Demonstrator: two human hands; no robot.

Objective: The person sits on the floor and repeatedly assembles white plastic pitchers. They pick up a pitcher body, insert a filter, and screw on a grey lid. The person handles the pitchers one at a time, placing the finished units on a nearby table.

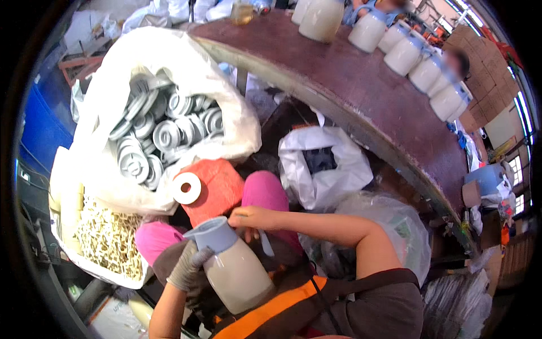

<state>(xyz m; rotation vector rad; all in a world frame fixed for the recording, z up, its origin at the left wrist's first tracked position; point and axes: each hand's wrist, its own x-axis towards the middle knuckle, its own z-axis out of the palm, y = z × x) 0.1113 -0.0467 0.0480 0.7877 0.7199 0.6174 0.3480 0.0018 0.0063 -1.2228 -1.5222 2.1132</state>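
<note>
The gloved left hand (195, 263) is clamped on the near-left side of the cream jug (237, 277), its fingers against the blue-grey collar (220, 236); the bare right hand (248, 218) has its fingers curled at the right edge of the jug's rim, just above the blue-grey handle (266, 244), and whether they pinch anything there I cannot tell. The jug lies tilted in the lap, mouth away from the body. The step in hand looks like close work at the collar, and a further move there seems to call for a firm left hold while the right fingers work the rim. Just beyond the jug, a red block (221, 183) and a white ring (187, 188) crowd its mouth, with pink-clad knees (264, 192) on either side limiting any swing. To the jug's left stands a box of small cream pieces (108, 240); farther beyond it, a white sack (237, 121) full of grey lids (135, 161). Beyond the jug to the right sit a white bag (323, 195) of dark pieces (320, 159) and a clear plastic bag (395, 217), and past those the brown tabletop (389, 118) carries a row of similar jugs (402, 56).
</note>
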